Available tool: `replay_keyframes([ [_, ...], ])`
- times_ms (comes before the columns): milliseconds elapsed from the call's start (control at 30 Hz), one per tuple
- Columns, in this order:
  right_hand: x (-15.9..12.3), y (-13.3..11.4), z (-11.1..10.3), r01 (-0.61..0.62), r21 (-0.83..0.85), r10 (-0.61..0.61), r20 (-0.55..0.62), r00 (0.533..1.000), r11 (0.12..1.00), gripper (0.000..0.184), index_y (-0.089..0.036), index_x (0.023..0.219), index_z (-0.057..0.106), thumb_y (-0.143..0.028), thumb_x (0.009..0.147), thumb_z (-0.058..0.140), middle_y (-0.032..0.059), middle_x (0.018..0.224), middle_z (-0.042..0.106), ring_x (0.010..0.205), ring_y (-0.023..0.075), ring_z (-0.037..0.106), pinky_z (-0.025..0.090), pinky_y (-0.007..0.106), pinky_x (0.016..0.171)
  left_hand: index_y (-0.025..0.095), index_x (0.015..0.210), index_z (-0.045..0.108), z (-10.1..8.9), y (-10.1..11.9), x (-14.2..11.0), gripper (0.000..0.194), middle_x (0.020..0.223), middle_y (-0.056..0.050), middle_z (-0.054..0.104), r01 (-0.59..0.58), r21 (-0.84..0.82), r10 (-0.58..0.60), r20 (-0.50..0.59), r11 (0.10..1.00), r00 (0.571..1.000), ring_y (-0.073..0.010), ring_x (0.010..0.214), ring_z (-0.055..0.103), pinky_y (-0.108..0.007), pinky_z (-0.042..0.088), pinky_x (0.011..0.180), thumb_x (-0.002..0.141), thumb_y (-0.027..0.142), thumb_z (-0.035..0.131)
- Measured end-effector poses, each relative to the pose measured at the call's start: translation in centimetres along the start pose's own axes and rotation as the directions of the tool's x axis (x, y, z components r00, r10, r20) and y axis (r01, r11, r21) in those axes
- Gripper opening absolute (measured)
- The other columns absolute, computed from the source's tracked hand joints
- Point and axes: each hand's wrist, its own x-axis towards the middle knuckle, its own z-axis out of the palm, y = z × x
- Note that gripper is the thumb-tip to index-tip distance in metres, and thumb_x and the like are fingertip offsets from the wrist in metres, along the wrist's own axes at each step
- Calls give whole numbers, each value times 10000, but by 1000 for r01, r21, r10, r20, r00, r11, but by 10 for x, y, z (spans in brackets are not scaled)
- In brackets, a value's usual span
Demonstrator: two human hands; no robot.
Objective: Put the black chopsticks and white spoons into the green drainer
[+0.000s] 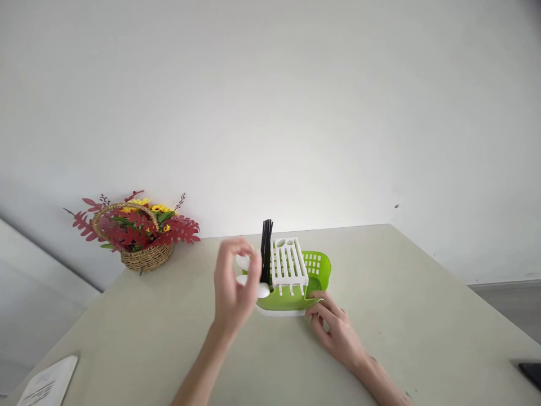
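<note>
Fingers of the left hand [230, 299] curl into a narrow ring, thumb and index tips close together; the hand is blurred, so whether anything is pinched between them cannot be told. Clock directions: rack as centre, 12 away from the wearer.

Right hand [338, 330] at 4 o'clock, fingers loosely bent and slightly spread, touching the near corner of a bright green plastic rack with perforated walls [283, 303]. Firm grip or light contact: cannot tell. Judged purpose: bracing the rack, a light-looking piece that could slide.

Rack sits on the pale grey-green tabletop [406, 327], above a white plastic base tray [281, 313]. A white slotted plastic holder [291, 279] with two oval openings spans its middle, small hooks along its near edge, presumably for hanging utensils. Slim black chopstick-like sticks [266, 248] stand nearly upright just beside it, at 10 o'clock, probably kept vertical by a compartment. White rounded spoon-like pieces [262, 290] show at 8 to 9 o'clock, partly behind the left hand.

Woven brown basket [147, 258] of red leaves and yellow flowers: 10 o'clock, well apart, near the wall, likely decoration.
</note>
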Motion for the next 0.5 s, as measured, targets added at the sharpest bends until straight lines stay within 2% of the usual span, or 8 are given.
replay_keyframes([
  [33,0,0,0,3,-4,-3,-5,1000,1000,245,-253,944,639,-96,969,453,86,1191,672,707,134,680,533,265,619,235,1070,571,3,-6,14,138,1092,-72,666,80,13,-79,-38,997,996,-196,1061,644,-352,511,968,998,348,605],
  [100,0,0,0,7,-3,-7,-13,1000,1000,247,-250,948,641,-93,970,452,91,1200,673,732,141,690,531,262,616,232,1173,537,13,-21,34,286,1256,-109,637,169,55,-169,-10,984,986,-226,1191,621,-391,501,1027,987,434,619],
  [233,0,1,1,9,16,-9,-14,1000,1000,250,-244,948,645,-91,971,449,94,1214,671,703,134,680,516,253,578,191,1302,496,38,-47,49,511,1394,-193,576,85,286,-106,62,954,992,-325,1380,517,-538,360,1185,936,507,660],
  [333,2,1,1,16,11,-15,-20,1000,1000,252,-239,931,642,-97,974,439,90,1203,670,628,112,638,501,254,562,179,1208,568,54,-59,53,449,1284,-194,673,71,391,-144,160,918,977,-356,1317,586,-555,372,1163,943,534,635],
  [400,3,1,0,17,-3,-18,-28,999,1000,250,-238,920,639,-100,973,438,91,1200,671,619,109,627,496,257,564,187,998,628,62,-63,58,343,1082,-166,744,92,413,-223,280,906,934,-346,1173,677,-507,458,1075,979,524,566],
  [500,3,1,0,20,-13,-20,-25,999,1000,252,-242,916,641,-97,964,441,89,1198,674,607,109,614,503,262,576,214,781,611,67,-67,66,386,896,-132,767,130,400,-302,404,907,863,-310,972,743,-437,531,934,1030,453,438],
])
